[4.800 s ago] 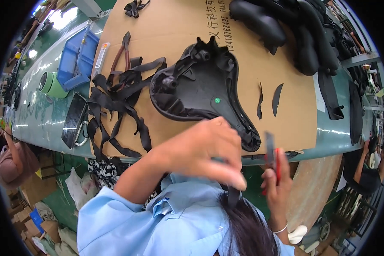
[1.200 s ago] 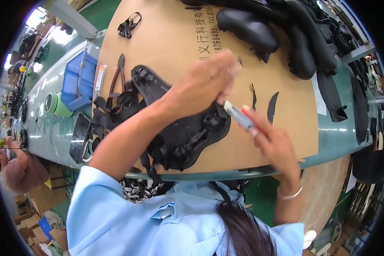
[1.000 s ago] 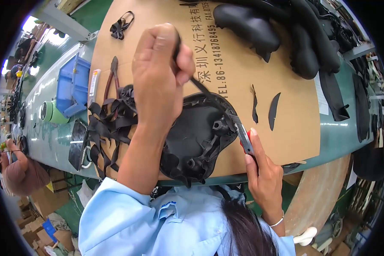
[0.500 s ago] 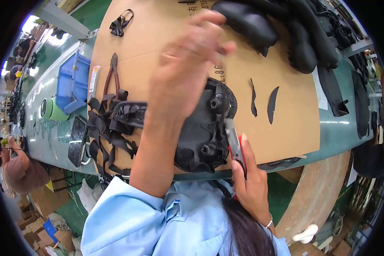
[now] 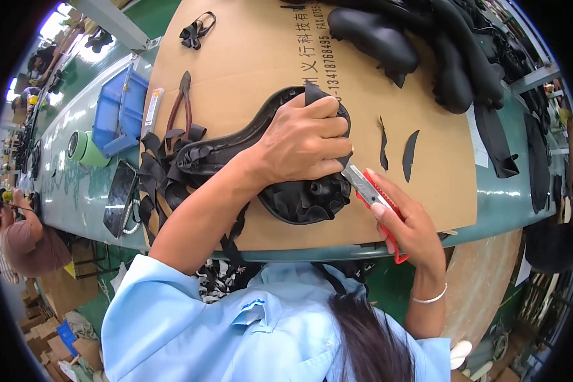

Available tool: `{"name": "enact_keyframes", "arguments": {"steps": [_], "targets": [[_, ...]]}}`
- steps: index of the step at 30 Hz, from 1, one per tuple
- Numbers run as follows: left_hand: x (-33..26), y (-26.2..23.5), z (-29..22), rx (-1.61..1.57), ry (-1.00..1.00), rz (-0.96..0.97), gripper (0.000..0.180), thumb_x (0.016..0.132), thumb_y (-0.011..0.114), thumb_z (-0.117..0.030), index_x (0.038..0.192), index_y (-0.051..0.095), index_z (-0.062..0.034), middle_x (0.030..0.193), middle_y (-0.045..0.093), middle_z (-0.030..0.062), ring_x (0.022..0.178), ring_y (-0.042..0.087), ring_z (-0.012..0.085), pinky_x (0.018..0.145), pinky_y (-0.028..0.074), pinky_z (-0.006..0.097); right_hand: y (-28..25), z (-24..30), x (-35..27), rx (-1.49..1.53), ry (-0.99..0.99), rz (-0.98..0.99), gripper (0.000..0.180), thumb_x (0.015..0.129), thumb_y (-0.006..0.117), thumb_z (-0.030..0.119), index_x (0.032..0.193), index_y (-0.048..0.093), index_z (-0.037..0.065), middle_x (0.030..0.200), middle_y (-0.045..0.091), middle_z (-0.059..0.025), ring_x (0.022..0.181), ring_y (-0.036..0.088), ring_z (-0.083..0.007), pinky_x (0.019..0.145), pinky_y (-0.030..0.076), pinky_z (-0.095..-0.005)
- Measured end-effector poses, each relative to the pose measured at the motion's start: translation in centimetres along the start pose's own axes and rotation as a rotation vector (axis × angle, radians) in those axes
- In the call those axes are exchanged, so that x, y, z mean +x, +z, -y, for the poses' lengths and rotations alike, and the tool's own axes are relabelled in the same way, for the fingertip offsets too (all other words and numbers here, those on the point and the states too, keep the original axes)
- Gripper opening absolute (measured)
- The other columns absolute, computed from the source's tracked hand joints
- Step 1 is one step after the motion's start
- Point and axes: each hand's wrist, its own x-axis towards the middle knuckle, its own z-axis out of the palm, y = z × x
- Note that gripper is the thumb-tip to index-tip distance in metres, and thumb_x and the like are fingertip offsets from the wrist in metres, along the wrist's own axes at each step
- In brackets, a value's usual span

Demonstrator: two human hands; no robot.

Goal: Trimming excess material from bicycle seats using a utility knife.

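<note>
Lowered from its raised position half a second ago, the left hand (image 5: 302, 143) now presses flat on the black saddle shell (image 5: 267, 159), its grip clamped over the wide end to pin it against the cardboard sheet (image 5: 248, 57) on the table (image 5: 509, 197); the right hand (image 5: 407, 223) pinches a red utility knife (image 5: 369, 191), blade at the shell's edge beside the left fingers; two trimmed black slivers (image 5: 396, 143) lie just beyond.

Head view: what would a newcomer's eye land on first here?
The left hand pressing down on a black bicycle saddle at the middle of the cardboard sheet. Just right of it, the right hand holds a red utility knife with its blade at the saddle's edge. Black trimmed strips lie beyond.
</note>
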Motion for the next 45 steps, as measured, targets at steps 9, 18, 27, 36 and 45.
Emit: {"name": "enact_keyframes", "arguments": {"steps": [9,18,27,36,45], "targets": [[1.2,0.0,2.1,0.132,-0.602,-0.584,0.006,0.076,0.065,-0.007,0.071,0.063,-0.0025,0.079,0.056,0.0081,0.07,0.048,0.0255,0.07,0.039,0.035,7.2,-3.2,-5.5,-0.385,-0.312,-0.466,0.053,0.09,0.06,0.014,0.14,0.044,0.009,0.077,0.067,-0.0184,0.06,0.065,-0.0331,0.053,0.049,-0.0376],[-5.0,-5.2,-3.4,-0.708,-1.196,-0.017,0.032,0.099,0.044,-0.024,0.102,0.064,0.0,0.086,0.052,-0.0002,0.077,0.043,0.0089,0.071,0.035,0.023,-4.1,0.5,0.1,-0.75,-0.427,-0.265,0.049,0.083,0.065,0.013,0.131,0.057,0.02,0.078,0.067,-0.0128,0.056,0.059,-0.0288,0.054,0.045,-0.0348],[-0.2,-4.8,-2.6,-1.255,-0.915,-0.297,0.037,0.103,0.035,-0.035,0.081,0.045,-0.0074,0.065,0.042,0.0008,0.055,0.041,0.0106,0.052,0.032,0.024,-2.7,3.5,-1.0,-1.165,-0.509,0.012,0.056,0.084,0.065,0.021,0.138,0.05,0.028,0.053,0.046,-0.0057,0.043,0.048,-0.0248,0.045,0.036,-0.0365],[4.6,-11.1,-1.5,-1.278,-0.627,-0.676,0.022,0.1,0.04,-0.021,0.083,0.045,-0.0074,0.06,0.028,-0.0041,0.05,0.022,0.005,0.046,0.02,0.022,2.6,0.2,-8.8,-1.056,-0.15,-0.276,0.058,0.089,0.063,0.022,0.143,0.043,0.018,0.056,0.045,-0.0072,0.044,0.05,-0.0251,0.043,0.039,-0.0385],[-0.1,-15.3,1.7,-0.882,-0.007,-1.209,0.011,0.088,0.046,-0.007,0.08,0.054,-0.0051,0.06,0.04,-0.0001,0.052,0.035,0.0106,0.05,0.031,0.023,6.8,-6.1,-10.7,-0.317,-0.023,-0.385,0.06,0.089,0.062,0.018,0.143,0.038,0.006,0.096,0.067,-0.0213,0.067,0.068,-0.0319,0.057,0.052,-0.0357]]}}
